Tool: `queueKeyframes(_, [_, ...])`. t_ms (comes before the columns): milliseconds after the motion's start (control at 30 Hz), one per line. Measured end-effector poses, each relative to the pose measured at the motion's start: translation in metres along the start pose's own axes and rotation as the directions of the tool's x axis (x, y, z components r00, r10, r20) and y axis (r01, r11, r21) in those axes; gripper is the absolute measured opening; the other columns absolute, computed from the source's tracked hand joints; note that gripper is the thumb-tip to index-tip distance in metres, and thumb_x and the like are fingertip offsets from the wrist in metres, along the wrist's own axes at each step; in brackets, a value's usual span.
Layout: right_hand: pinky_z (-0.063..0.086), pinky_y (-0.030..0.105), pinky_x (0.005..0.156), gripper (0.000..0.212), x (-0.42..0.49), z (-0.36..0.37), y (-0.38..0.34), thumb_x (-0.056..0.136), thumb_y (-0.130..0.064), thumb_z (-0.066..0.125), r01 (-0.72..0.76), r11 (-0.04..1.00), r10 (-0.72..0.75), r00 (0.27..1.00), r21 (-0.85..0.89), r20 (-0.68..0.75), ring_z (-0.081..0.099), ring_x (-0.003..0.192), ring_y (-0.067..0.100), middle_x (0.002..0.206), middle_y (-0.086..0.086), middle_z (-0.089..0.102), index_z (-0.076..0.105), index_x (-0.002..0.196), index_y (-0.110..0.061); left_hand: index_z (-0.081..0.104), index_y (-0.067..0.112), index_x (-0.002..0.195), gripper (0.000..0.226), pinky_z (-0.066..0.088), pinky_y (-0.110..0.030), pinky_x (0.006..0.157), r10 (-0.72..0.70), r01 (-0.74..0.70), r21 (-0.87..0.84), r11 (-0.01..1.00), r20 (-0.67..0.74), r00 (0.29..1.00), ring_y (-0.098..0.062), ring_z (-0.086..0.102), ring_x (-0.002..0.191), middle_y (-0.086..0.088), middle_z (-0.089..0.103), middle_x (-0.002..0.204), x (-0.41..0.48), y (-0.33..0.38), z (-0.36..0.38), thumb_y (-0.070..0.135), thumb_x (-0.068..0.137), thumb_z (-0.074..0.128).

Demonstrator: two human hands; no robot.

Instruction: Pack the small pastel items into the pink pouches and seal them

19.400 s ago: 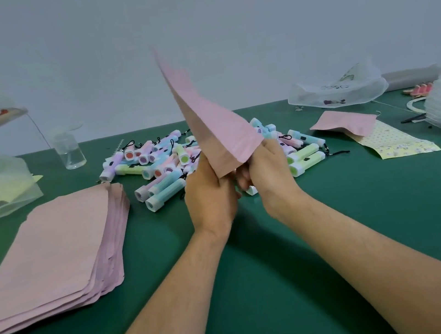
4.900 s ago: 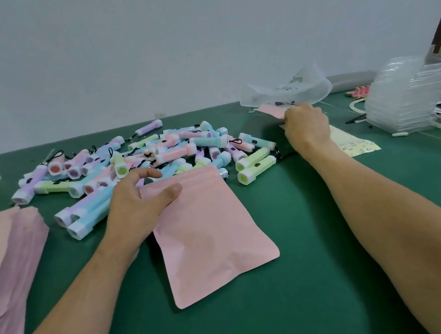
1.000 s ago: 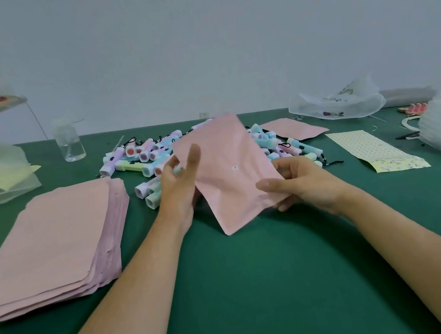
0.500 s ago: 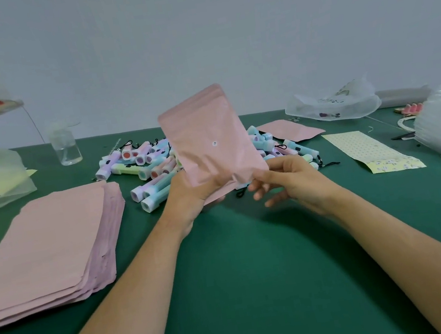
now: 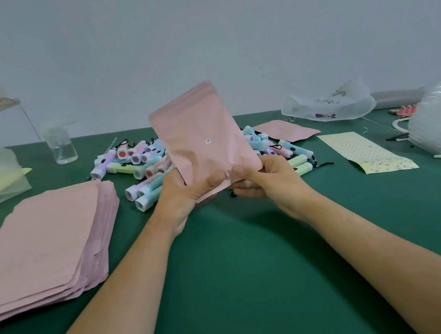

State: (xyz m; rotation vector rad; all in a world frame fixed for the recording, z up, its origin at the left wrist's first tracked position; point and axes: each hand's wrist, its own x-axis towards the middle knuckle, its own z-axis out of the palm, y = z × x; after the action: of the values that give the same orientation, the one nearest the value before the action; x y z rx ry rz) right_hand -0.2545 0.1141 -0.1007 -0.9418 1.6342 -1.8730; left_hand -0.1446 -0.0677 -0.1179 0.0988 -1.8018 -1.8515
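Above bench [image 5: 243,264] centre, held clear of it: pink pouch [image 5: 203,140], lower edge pinched by left grip [image 5: 186,192] and right grip [image 5: 267,181], each clenched on it. Judged light, thin, limp, rather slippery; best taken at edges, not mid-panel. Long axis near upright, top leaning left, ridged band at far upper end. Behind, heaped pastel items [image 5: 144,164]; left, flat pouch stack [image 5: 43,241].

Soft even light, wide-angle edge distortion

Packing wkshop: pouch stack [image 5: 38,244], bulk item pile [image 5: 139,165].
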Motion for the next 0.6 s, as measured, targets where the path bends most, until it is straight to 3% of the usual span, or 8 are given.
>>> queueKeyframes(100, [0.062,0.03,0.079,0.02,0.008,-0.008,-0.005,0.096,-0.019,0.073,0.066,0.998,-0.063,0.99,0.023,-0.122,0.076,0.088,0.027,0.097,0.019,0.078,0.076,0.096,0.001,0.069,0.021,0.124,0.072,0.063,-0.03,0.085,-0.088,0.089,-0.07,0.994,0.016,0.996,-0.024,0.076,0.112,-0.005,0.079,0.118,0.0,0.001,0.003,0.046,0.063,0.098])
queueKeyframes(200, [0.061,0.027,0.072,0.015,0.025,-0.042,-0.025,0.094,-0.014,0.075,0.126,0.992,-0.11,0.933,0.025,-0.342,0.077,0.079,0.026,0.091,0.018,0.078,0.074,0.095,0.001,0.062,0.02,0.135,0.066,0.063,-0.024,0.076,-0.16,0.162,-0.052,0.985,0.047,0.986,-0.027,0.078,0.103,-0.003,0.08,0.116,0.001,0.001,0.004,0.042,0.078,0.089])
queueKeyframes(300, [0.06,0.026,0.064,0.014,0.045,-0.093,-0.042,0.092,-0.012,0.076,0.142,0.983,-0.185,0.789,-0.119,-0.586,0.076,0.07,0.022,0.086,0.012,0.079,0.073,0.099,-0.001,0.065,0.017,0.132,0.058,0.063,-0.025,0.071,-0.171,0.169,0.038,0.985,0.056,0.984,-0.028,0.08,0.092,-0.002,0.081,0.109,0.001,0.0,0.011,0.042,0.083,0.085])
queueKeyframes(400, [0.054,0.02,0.05,0.004,0.069,-0.139,-0.041,0.091,-0.01,0.072,0.043,0.959,-0.247,0.612,-0.28,-0.751,0.074,0.059,0.01,0.089,0.009,0.078,0.069,0.092,-0.012,0.069,0.019,0.123,0.055,0.062,-0.023,0.071,-0.186,0.177,0.117,0.977,0.077,0.979,-0.026,0.08,0.087,-0.001,0.082,0.105,0.002,-0.003,0.014,0.05,0.081,0.084])
queueKeyframes(467, [0.052,0.016,0.046,0.008,0.088,-0.159,-0.035,0.093,-0.011,0.07,-0.059,0.954,-0.213,0.554,-0.294,-0.805,0.071,0.056,0.007,0.094,0.008,0.076,0.064,0.09,-0.015,0.07,0.021,0.121,0.054,0.06,-0.02,0.069,-0.201,0.188,0.139,0.972,0.084,0.976,-0.024,0.08,0.084,0.001,0.082,0.104,0.004,-0.002,0.013,0.053,0.079,0.083])
queueKeyframes(533, [0.058,0.023,0.055,0.006,0.105,-0.172,-0.029,0.094,-0.009,0.068,-0.124,0.965,-0.129,0.54,-0.23,-0.832,0.071,0.063,0.016,0.104,0.012,0.074,0.065,0.099,-0.011,0.071,0.022,0.12,0.054,0.059,-0.019,0.068,-0.211,0.196,0.151,0.969,0.093,0.973,-0.022,0.08,0.081,0.001,0.082,0.104,0.005,-0.001,0.012,0.054,0.079,0.082])
queueKeyframes(600, [0.059,0.031,0.059,0.011,0.119,-0.179,-0.025,0.094,-0.006,0.066,-0.122,0.984,-0.041,0.544,-0.127,-0.838,0.069,0.058,0.016,0.106,0.015,0.072,0.064,0.105,-0.004,0.072,0.023,0.119,0.049,0.059,-0.02,0.067,-0.214,0.199,0.153,0.968,0.087,0.973,-0.022,0.08,0.08,0.001,0.082,0.104,0.006,-0.003,0.01,0.052,0.082,0.082])
